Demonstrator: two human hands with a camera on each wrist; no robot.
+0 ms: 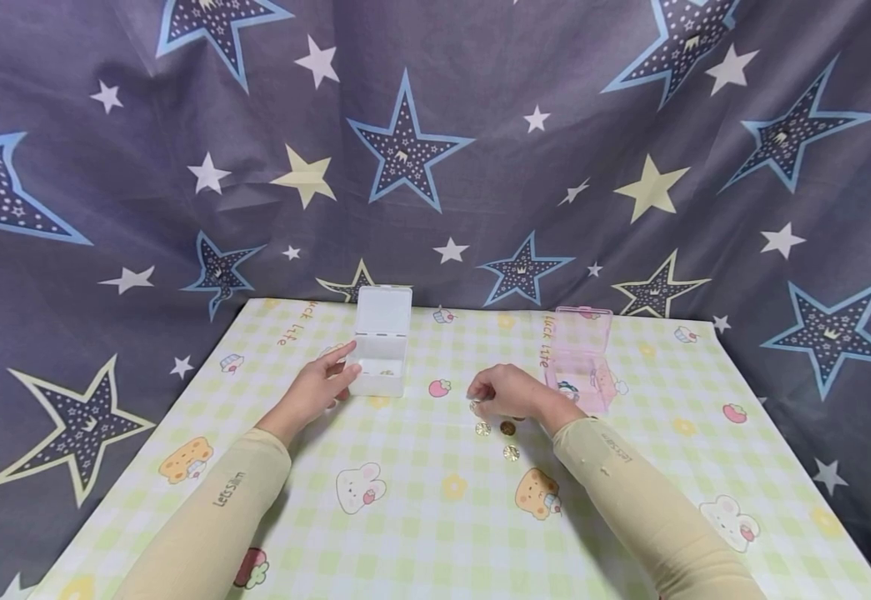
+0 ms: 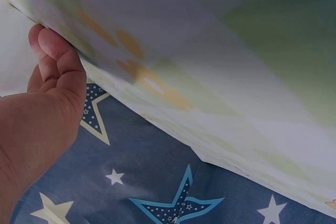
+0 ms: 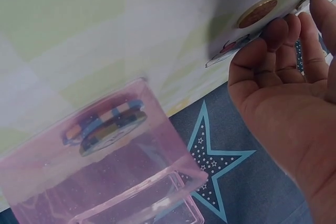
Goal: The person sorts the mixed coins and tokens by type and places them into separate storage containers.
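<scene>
A white box (image 1: 377, 385) stands with its lid raised, a few small gold pieces inside. My left hand (image 1: 320, 385) is at its left side, thumb and index fingertip touching the wall; in the left wrist view, the left hand (image 2: 55, 87) shows loosely bent fingers against the pale side. My right hand (image 1: 506, 392) is low over the table, fingers bent, pinching a gold coin (image 1: 473, 407) at its fingertips. Closer to me lie another gold coin (image 1: 483, 428), a darker coin (image 1: 508, 428) and a third coin (image 1: 511, 453). The right wrist view shows the right hand (image 3: 294, 82) beside a coin (image 3: 257, 13).
A clear pink box (image 1: 579, 387) with its lid up stands right of my right hand. Striped round chips (image 3: 107, 127) lie in it. The checked tablecloth (image 1: 420, 533) has printed cartoons. Behind the table hangs a dark star-patterned curtain (image 1: 480, 217).
</scene>
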